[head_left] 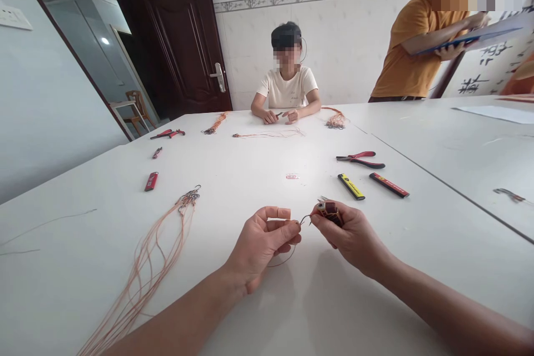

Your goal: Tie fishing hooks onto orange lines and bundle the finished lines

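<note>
My left hand (267,239) is closed in a pinch, thumb against forefinger, on a small dark fish hook (306,218) with a thin line (283,262) curving below the fingers. Facing it, my right hand (350,233) is closed, its thumb and fingertip touching the other side of the hook. That same hand also holds a small brown-and-gold lighter (330,213) with a metal top against its fingers. A pointed metal tip sticks out behind the lighter; its tool is mostly hidden. Left of my hands lies a bundle of orange lines (161,250) with several hooks (189,197) at its end.
Pliers (361,159), a yellow lighter (351,186) and a red-and-black lighter (389,184) lie beyond my right hand. A red lighter (151,181) lies left. Across the white table (250,178) sits a person (287,86); another person (409,44) stands with a clipboard.
</note>
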{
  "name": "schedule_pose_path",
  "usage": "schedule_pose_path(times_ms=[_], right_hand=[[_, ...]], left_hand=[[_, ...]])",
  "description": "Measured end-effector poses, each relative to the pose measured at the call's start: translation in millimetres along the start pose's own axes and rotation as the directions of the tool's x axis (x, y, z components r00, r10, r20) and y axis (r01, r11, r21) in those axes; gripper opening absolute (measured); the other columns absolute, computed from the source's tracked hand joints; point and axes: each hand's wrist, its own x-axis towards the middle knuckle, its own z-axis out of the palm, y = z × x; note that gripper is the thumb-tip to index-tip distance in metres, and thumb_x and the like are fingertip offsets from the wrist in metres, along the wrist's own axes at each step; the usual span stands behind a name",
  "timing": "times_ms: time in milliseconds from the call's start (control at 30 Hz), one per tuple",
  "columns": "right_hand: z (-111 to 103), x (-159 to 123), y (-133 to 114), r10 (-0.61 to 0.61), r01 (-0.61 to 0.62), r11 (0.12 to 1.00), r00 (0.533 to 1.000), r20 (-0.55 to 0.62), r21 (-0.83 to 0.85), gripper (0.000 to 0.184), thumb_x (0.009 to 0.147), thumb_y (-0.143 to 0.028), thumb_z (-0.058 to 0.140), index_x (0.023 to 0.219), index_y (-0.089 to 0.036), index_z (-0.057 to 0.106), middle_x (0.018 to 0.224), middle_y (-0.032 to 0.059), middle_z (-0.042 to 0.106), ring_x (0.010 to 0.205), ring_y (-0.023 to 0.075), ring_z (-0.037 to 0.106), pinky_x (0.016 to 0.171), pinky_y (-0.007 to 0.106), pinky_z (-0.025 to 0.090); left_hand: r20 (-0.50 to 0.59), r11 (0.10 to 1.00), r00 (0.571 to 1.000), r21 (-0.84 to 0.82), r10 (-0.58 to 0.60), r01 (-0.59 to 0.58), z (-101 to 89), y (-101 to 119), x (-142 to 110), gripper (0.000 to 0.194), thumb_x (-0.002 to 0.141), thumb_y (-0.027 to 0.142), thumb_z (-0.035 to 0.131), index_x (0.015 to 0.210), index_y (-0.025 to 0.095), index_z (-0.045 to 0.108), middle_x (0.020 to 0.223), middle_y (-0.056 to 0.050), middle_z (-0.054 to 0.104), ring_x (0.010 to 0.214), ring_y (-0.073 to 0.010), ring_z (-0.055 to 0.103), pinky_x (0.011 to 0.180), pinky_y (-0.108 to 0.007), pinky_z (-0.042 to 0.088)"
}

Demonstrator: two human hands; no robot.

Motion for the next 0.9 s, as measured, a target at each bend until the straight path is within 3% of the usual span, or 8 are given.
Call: schedule_pose_path(times_ms=[133,233,367,500,900], right_hand=[[0.3,-0.9,-0.4,-0.01,0.01,1.0,1.0,-0.021,0.02,0.022,0.081,-0.036,0.044,0.068,-0.018,0.048,0.052,-0.0049,0.034,0.048,0.0082,0.033,0.047,0.021,0.031],[0.0,-2.0,-2.7,0.003,-0.001,0.998,1.0,-0.027,0.057,0.025,0.08,-0.04,0.045,0.068,-0.018,0.046,0.052,-0.005,0.034,0.048,0.0083,0.033,0.047,0.022,0.031],[-1.3,-5.5,-7.5,0.109,-0.128,0.973,0.989,0.102,0.192,0.036,0.079,-0.051,0.043,0.065,-0.017,0.042,0.055,-0.0042,0.038,0.046,0.0071,0.033,0.042,0.02,0.028],[0.0,-7.9,-6.8,0.182,-0.24,0.924,0.96,0.211,0.298,0.047,0.08,-0.058,0.033,0.067,-0.015,0.049,0.056,-0.0018,0.043,0.045,0.0067,0.035,0.041,0.019,0.026],[5.7,-5.3,-2.6,0.188,-0.226,0.951,0.964,0.186,0.209,0.049,0.082,-0.053,0.028,0.057,-0.015,0.048,0.048,-0.0015,0.042,0.043,0.0079,0.033,0.043,0.02,0.027]], left_hand=[[0.004,0.999,0.999,0.005,-0.044,0.044,-0.1,-0.2,-0.1,0.034,0.061,0.034,0.071,0.087,0.021,0.054,0.076,-0.001,0.061,0.073,-0.0133,0.059,0.066,-0.026,0.039],[-0.009,1.0,1.0,-0.011,0.007,-0.007,0.0,0.3,-1.1,0.034,0.062,0.032,0.07,0.09,0.021,0.053,0.075,-0.001,0.062,0.071,-0.0131,0.059,0.066,-0.025,0.039],[-0.038,0.996,0.997,-0.057,0.069,-0.071,-0.6,3.0,-1.3,0.033,0.065,0.03,0.068,0.092,0.023,0.052,0.072,0.001,0.062,0.071,-0.0116,0.058,0.067,-0.024,0.039],[-0.034,0.996,0.998,-0.079,0.045,-0.047,-1.3,3.6,-0.8,0.033,0.065,0.029,0.068,0.093,0.025,0.051,0.076,0.001,0.061,0.071,-0.0099,0.057,0.067,-0.023,0.039],[-0.047,0.998,0.998,-0.042,0.043,-0.045,-0.6,2.1,-1.2,0.034,0.062,0.029,0.07,0.091,0.023,0.054,0.07,0.001,0.061,0.064,-0.0103,0.055,0.062,-0.023,0.038]])
